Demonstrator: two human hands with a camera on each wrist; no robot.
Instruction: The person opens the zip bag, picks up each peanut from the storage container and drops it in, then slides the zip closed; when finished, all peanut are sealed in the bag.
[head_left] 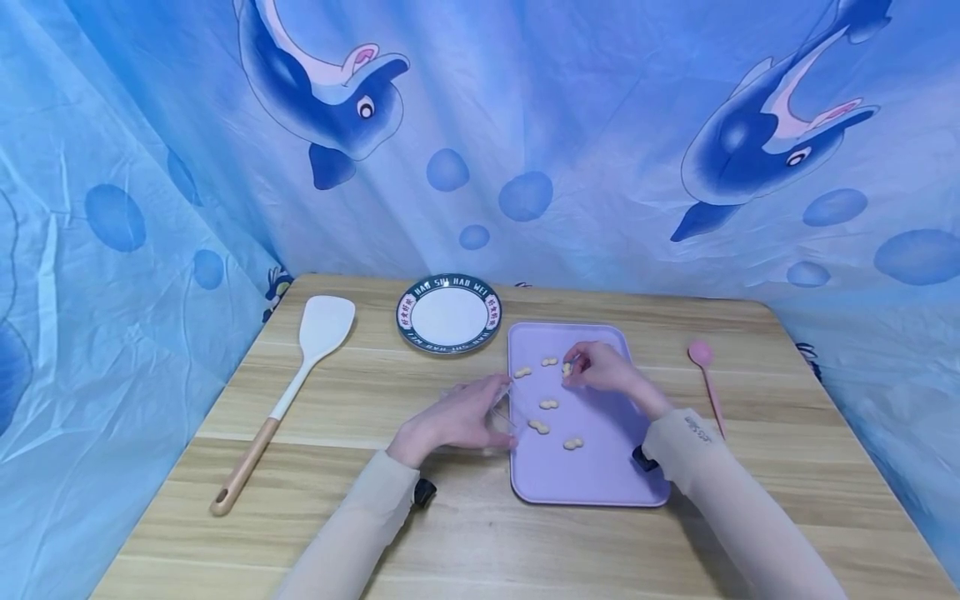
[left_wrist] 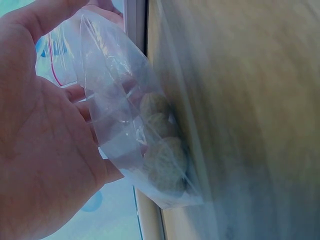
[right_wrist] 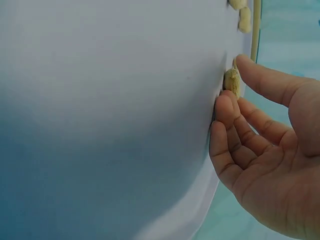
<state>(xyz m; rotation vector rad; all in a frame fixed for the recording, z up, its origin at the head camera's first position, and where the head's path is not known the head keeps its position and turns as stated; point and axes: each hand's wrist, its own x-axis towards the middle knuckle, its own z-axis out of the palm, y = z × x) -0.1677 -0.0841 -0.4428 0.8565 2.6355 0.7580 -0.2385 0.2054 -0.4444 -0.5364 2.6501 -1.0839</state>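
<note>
My left hand (head_left: 467,414) is at the left edge of a lilac tray (head_left: 592,487), thumb and fingers around a clear zip bag (left_wrist: 112,95). Inside the bag, low down against the tabletop, several peanuts (left_wrist: 165,160) show through the plastic. Over the tray's upper right part, my right hand (head_left: 606,367) pinches a peanut (right_wrist: 231,83) between thumb and fingertips, close to the tray surface. Several more peanuts lie scattered on the tray, among them one peanut (head_left: 573,443) lower down and another peanut (head_left: 549,404) near the middle.
Behind the tray to the left stands a round plate (head_left: 448,317) with a dark green patterned rim. A white spatula (head_left: 327,325) with a wooden handle lies far left. To the right is a pink spoon (head_left: 702,355). A blue dolphin curtain (head_left: 585,125) hangs behind the wooden table (head_left: 480,550).
</note>
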